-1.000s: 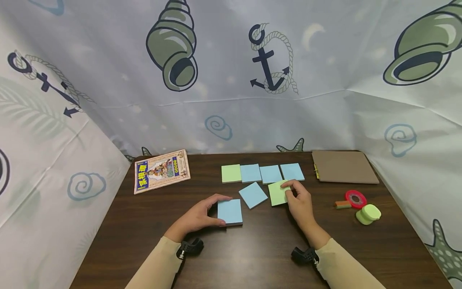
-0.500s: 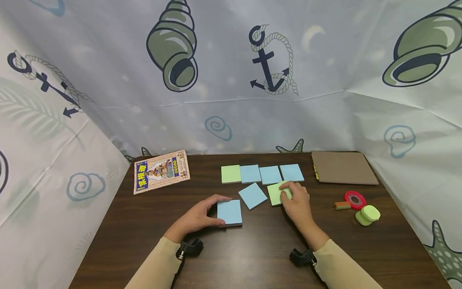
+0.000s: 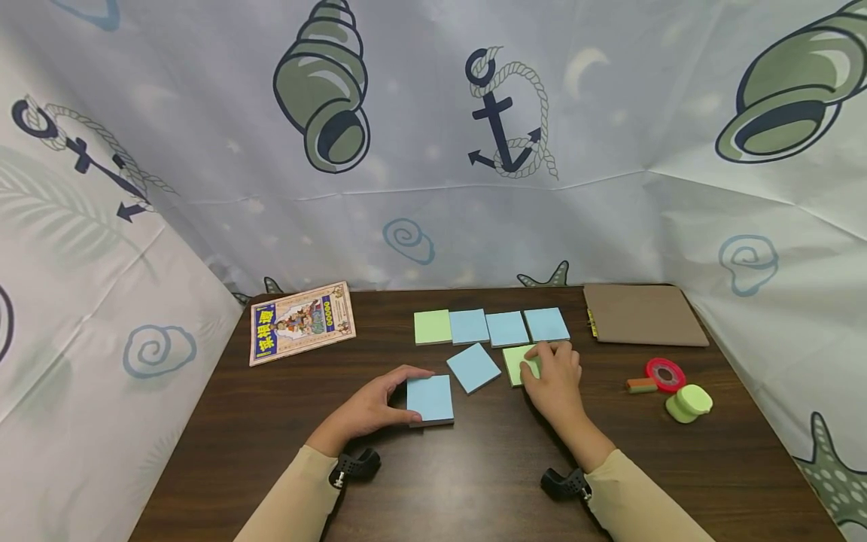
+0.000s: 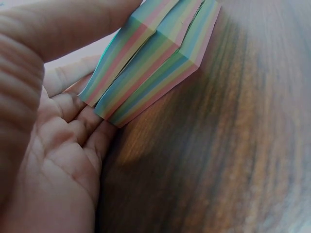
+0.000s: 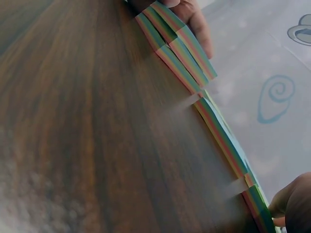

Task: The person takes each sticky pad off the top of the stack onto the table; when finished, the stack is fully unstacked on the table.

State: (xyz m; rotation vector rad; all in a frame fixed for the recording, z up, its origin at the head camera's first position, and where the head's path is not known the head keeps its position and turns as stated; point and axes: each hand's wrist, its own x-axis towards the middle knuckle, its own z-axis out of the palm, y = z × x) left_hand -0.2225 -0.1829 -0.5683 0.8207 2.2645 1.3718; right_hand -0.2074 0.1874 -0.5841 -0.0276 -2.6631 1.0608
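My left hand point(image 3: 369, 406) grips a stack of blue-topped sticky note pads point(image 3: 430, 399) by its left side, thumb at the near edge and fingers at the far one. Striped edges of three pads point(image 4: 150, 58) show in the left wrist view, slightly offset from each other. With thumb and fingers curled at its right part, my right hand point(image 3: 560, 380) holds a green-topped sticky note pad point(image 3: 512, 370) low at the table, hiding much of its top. Between the hands lies a turned blue pad point(image 3: 473, 367).
Behind the hands runs a row of one green pad point(image 3: 432, 327) and three blue pads point(image 3: 506, 329). A comic book point(image 3: 302, 322) lies back left, a brown notebook point(image 3: 643, 315) back right. A red tape roll point(image 3: 665, 374), an eraser-like block point(image 3: 640, 385) and a green container point(image 3: 689, 404) sit right.
My right hand has slid a little left over the green pad, and its fingers now cover more of it. The left hand stays on the stack.
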